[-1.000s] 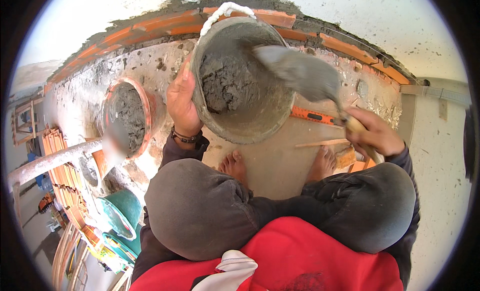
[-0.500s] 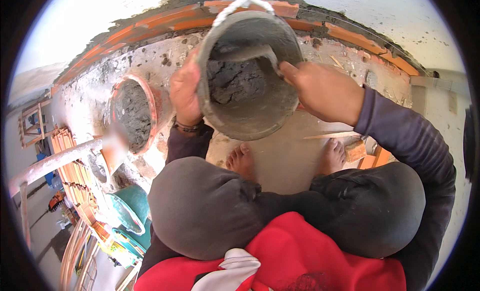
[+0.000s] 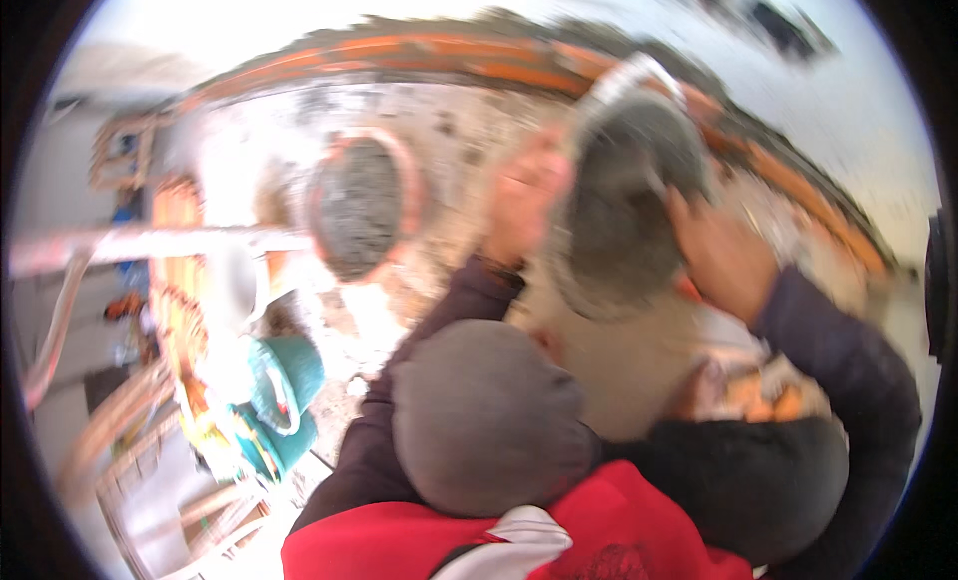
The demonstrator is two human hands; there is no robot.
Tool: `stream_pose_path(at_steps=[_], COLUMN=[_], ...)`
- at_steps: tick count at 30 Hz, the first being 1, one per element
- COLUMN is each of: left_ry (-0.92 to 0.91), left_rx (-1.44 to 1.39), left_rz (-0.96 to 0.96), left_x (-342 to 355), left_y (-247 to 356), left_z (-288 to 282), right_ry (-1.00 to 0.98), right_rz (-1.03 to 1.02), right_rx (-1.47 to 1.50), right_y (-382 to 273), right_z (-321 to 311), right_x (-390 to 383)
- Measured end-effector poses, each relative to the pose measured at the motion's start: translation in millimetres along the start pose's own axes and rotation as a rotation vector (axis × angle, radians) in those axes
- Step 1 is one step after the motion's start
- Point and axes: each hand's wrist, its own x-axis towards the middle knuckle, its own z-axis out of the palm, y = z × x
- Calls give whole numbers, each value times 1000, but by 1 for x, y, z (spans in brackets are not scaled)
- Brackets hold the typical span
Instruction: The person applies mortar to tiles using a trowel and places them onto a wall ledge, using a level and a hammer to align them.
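The whole view is smeared by motion. My left hand grips the left rim of a grey bucket with wet mortar inside, held up in front of me and tilted. My right hand lies against the bucket's right side. Blur hides its fingers and anything in them. The bucket's white handle arches over the top. My knees in dark trousers are below the bucket.
An orange-rimmed pan of mortar sits to the left on the rough mortar-covered surface. A course of orange bricks curves along the top. Teal buckets and a scaffold pipe are at lower left.
The bucket has shifted right in the picture and the view has swung. My right hand, which held a trowel and reached into the bucket, now rests at the bucket's right side.
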Motion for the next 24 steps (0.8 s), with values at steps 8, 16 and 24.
stream_pose_path(at_steps=[8, 16, 24], left_ry=[-181, -149, -131], left_rx=[147, 105, -42], left_rz=[176, 108, 27], left_x=[-3, 3, -5], left_y=[32, 25, 35], left_z=[26, 42, 29], right_ry=[84, -194, -307], right_rz=[44, 34, 45], right_rx=[10, 147, 290], right_y=[2, 37, 11], right_z=[-14, 1, 12], right_x=[-18, -50, -38])
